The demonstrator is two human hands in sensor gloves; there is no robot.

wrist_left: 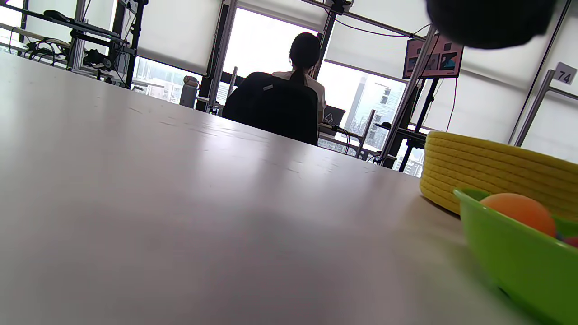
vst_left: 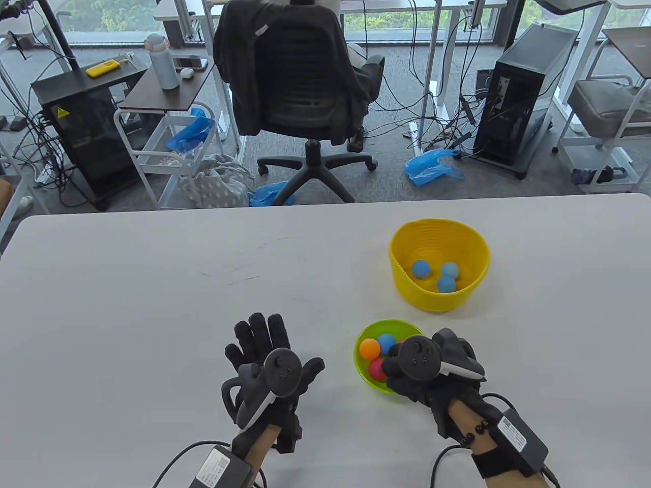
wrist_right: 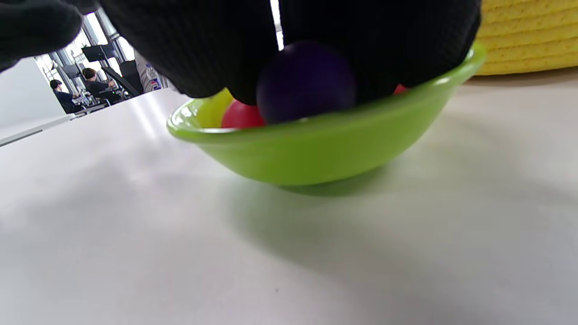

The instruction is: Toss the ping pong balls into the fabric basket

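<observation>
The yellow fabric basket [vst_left: 437, 301] stands right of centre with three blue balls [vst_left: 421, 268] inside. Just in front of it a green bowl [vst_left: 358, 363] holds an orange ball [vst_left: 370, 347], a blue ball [vst_left: 386, 341] and a red ball [vst_left: 376, 370]. My right hand [vst_left: 407, 373] reaches down into the bowl. In the right wrist view its fingers [wrist_right: 189, 45] curl around a dark purple ball [wrist_right: 306, 81] at the bowl's rim [wrist_right: 325, 149], next to a red ball [wrist_right: 241, 116]. My left hand [vst_left: 264, 345] rests open on the table left of the bowl, fingers spread.
The white table [vst_left: 152, 305] runs wide to the left and back. The left wrist view shows the bowl [wrist_left: 505, 253], the orange ball [wrist_left: 519, 212] and the basket [wrist_left: 492, 167] at right. An office chair [vst_left: 295, 86] stands beyond the far edge.
</observation>
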